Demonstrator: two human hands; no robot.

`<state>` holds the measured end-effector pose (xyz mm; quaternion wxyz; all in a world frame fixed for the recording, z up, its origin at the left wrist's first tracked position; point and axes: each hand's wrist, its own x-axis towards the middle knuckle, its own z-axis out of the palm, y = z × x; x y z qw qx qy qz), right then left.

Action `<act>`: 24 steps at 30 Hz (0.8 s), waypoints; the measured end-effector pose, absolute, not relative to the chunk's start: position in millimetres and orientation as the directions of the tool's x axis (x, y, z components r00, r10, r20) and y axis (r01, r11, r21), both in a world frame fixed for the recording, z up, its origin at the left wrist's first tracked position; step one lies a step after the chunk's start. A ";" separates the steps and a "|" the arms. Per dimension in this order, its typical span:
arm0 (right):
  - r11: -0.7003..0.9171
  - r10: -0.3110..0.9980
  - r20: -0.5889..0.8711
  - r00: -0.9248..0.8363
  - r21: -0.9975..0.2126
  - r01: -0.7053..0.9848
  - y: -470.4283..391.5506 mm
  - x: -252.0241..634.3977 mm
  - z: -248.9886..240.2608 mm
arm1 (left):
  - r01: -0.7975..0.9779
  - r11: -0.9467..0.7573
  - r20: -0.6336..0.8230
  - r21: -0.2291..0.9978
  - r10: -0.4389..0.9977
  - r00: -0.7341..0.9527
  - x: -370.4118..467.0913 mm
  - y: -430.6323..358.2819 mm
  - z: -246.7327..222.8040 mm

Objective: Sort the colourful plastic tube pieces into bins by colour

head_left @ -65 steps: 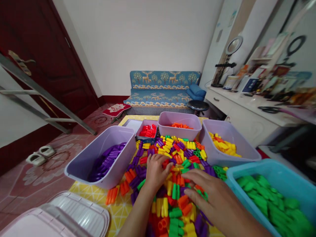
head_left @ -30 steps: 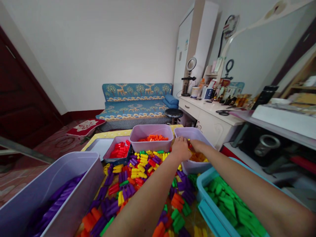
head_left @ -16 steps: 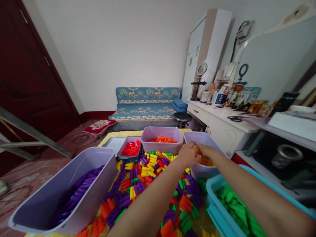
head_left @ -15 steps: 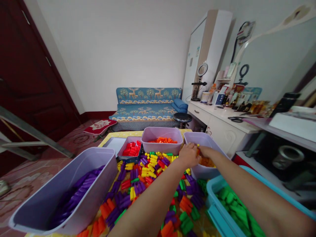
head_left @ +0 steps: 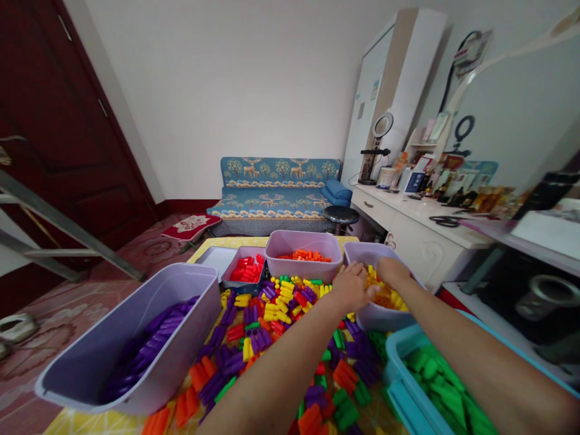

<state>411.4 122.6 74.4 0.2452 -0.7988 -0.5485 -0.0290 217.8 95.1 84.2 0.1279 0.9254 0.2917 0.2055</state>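
My left hand (head_left: 353, 287) is at the left rim of a lilac bin (head_left: 365, 318), its fingers apart and thumb stuck out; nothing shows in it. Inside that bin lie yellow plastic pieces (head_left: 390, 297). My right hand (head_left: 393, 273) reaches over them from the right, palm down, with its fingertips mostly hidden. Below and left of my hands, the table is strewn with mixed toy pieces (head_left: 281, 311) in purple, yellow, red, orange and green, many of them tube-shaped and joined side by side.
A lilac bin (head_left: 181, 356) of purple pieces stands at left. Orange pieces fill part of another lilac bin (head_left: 301, 269); red ones lie in a small box (head_left: 226, 281). A turquoise bin (head_left: 408, 374) with green pieces sits under my right forearm. A sofa (head_left: 272, 199) is behind.
My hands have moved apart: the right shifted right within the bin, and the left's fingers have spread. More yellow pieces show in the bin. The view has turned slightly left.
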 end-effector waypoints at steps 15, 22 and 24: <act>-0.024 0.900 0.168 0.402 -0.903 0.429 149.8 226.0 110.5 | 0.493 -0.570 0.299 0.658 0.798 0.524 48.3 26.6 58.0; 0.263 0.941 0.309 0.139 -0.925 0.273 19.9 171.0 94.1 | 0.544 -0.465 0.152 0.699 0.840 0.521 -23.9 -32.3 58.9; 0.256 0.956 0.292 0.021 -0.869 0.423 -33.9 171.4 80.6 | 0.580 -0.497 0.050 0.646 0.785 0.617 -39.3 -54.5 60.9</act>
